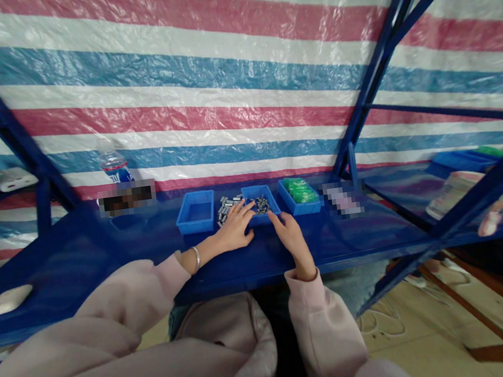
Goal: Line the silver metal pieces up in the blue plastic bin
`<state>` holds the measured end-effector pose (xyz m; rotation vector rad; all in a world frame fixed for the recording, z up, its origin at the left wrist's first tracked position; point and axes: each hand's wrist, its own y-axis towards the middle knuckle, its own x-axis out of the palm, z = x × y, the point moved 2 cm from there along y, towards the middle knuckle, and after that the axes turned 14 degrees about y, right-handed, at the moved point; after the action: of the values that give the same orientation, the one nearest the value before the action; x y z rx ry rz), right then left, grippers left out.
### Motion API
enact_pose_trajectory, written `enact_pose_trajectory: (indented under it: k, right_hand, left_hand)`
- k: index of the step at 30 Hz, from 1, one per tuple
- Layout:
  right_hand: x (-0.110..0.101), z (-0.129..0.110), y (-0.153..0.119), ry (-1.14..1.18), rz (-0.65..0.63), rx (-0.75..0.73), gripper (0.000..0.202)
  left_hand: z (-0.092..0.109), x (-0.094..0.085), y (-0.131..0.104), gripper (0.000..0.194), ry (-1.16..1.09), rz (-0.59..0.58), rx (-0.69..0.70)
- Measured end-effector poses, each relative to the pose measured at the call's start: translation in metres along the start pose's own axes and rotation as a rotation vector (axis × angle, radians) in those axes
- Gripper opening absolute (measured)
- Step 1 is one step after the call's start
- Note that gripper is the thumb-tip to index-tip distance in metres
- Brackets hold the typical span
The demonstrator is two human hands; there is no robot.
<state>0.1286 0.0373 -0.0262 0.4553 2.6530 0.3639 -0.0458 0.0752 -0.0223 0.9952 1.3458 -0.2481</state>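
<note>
My left hand lies palm down, fingers spread, over a pile of small metal cylinders and the left edge of the middle blue tray. Small metal parts lie in that tray. At its front right corner, my right hand has its fingers and thumb apart, and nothing shows between them. Left of the pile sits an empty blue tray. To the right, another blue tray holds green packets.
A water bottle and a blurred item stand at the back left of the blue table. A white object lies at the far left. Blue metal posts rise on both sides. At right, a tub stands near a person's hand.
</note>
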Motion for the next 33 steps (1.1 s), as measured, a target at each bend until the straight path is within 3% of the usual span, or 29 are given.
enact_pose_trajectory:
  k: [14,21,27,33]
  right_hand:
    - [-0.006,0.002,-0.006,0.236,-0.011,0.009,0.041]
    - [0.002,-0.013,-0.014,0.409,0.039,-0.021,0.065]
    - [0.009,-0.029,-0.021,0.355,0.082,-0.118,0.064]
    - [0.012,-0.024,-0.02,0.265,0.165,-0.122,0.067]
  left_hand:
    - [-0.008,0.008,0.002,0.04,-0.147,0.037,0.047]
    - [-0.009,0.013,0.003,0.036,-0.255,0.077,0.03]
    - [0.004,0.016,0.002,0.026,-0.389,0.03,0.079]
    - [0.006,0.012,0.005,0.034,-0.279,0.08,0.118]
